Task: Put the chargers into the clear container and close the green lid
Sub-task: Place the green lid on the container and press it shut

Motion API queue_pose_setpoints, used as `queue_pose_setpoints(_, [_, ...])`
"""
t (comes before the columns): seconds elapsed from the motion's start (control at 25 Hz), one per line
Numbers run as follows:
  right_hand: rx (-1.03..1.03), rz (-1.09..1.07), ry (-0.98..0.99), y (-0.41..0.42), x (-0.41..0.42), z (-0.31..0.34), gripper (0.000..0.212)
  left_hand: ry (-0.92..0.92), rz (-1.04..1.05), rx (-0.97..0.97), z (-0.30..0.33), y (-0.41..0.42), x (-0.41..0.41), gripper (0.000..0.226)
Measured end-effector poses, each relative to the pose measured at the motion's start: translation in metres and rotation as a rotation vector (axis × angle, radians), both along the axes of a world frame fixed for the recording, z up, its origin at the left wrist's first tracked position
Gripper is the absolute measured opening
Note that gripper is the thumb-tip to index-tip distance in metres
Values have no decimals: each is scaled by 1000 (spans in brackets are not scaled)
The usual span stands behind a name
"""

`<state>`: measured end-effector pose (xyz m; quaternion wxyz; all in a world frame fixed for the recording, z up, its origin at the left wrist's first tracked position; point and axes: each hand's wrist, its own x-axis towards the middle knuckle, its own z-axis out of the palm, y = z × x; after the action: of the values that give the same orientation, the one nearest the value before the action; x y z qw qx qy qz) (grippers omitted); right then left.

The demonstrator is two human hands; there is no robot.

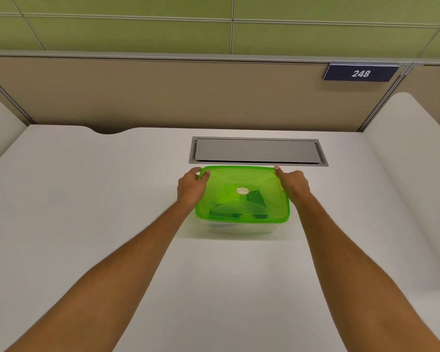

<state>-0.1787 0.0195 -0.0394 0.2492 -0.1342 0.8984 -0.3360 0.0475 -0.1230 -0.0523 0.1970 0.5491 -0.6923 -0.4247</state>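
White desk [87, 224]: flat surface with a recessed grey cable hatch [257, 151] at 12 o'clock. Clear container [239, 228] with green lid [241, 196] rests directly at 6 o'clock of the hatch

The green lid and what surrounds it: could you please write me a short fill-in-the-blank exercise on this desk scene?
1. The green lid lies on top of the clear ____.
2. The left hand and the right hand press the lid's two ____ corners.
3. Dark chargers show through the lid, so they are ____ the box.
4. The plate on the partition reads ____.

Missing words: container; far; inside; 248
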Motion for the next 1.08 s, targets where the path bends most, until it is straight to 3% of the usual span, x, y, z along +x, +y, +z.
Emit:
queue_pose_setpoints(0.12, [28, 62, -8, 20, 4, 4, 63, -40, 18, 168, -1, 16, 23, 55])
queue_pose_setpoints(0.28, [161, 132, 90, 37, 28, 4, 60, 74, 24, 476, 3, 48, 56, 45])
queue_pose_setpoints(0.48, [198, 39, 217, 37, 69, -6, 66, 212, 48, 645, 18, 64, 63, 32])
queue_pose_setpoints(0.64, [177, -8, 269, 38, 75, -12, 64, 295, 161, 679, 21, 70, 60, 19])
queue_pose_setpoints(0.84, [185, -18, 321, 37, 77, -14, 62, 341, 259, 642, 20, 76, 56, 20])
queue_pose_setpoints(0.96, [267, 156, 572, 28, 87, -6, 68, 353, 275, 626, 19, 77, 56, 20])
queue_pose_setpoints(1.08, [251, 572, 705, 2, 118, -2, 72, 351, 296, 608, 16, 77, 55, 21])
